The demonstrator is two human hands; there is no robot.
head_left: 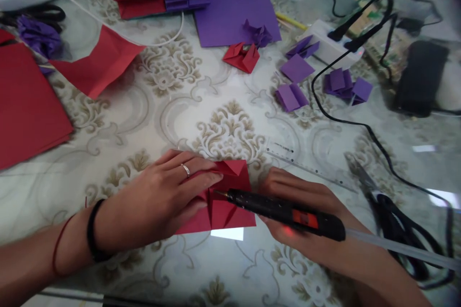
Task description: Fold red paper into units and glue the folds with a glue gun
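Note:
My left hand, with a ring on one finger, lies flat with fingers stretched over a folded red paper piece on the glass-covered table, pressing it down. My right hand grips a black glue gun with a red mark; a clear glue stick sticks out of its back. The gun's tip rests on the red paper, right by my left fingertips.
A clear ruler and black-handled scissors lie to the right. A black cable crosses the table. Red sheets lie left, a purple sheet and several small folded purple pieces at the back.

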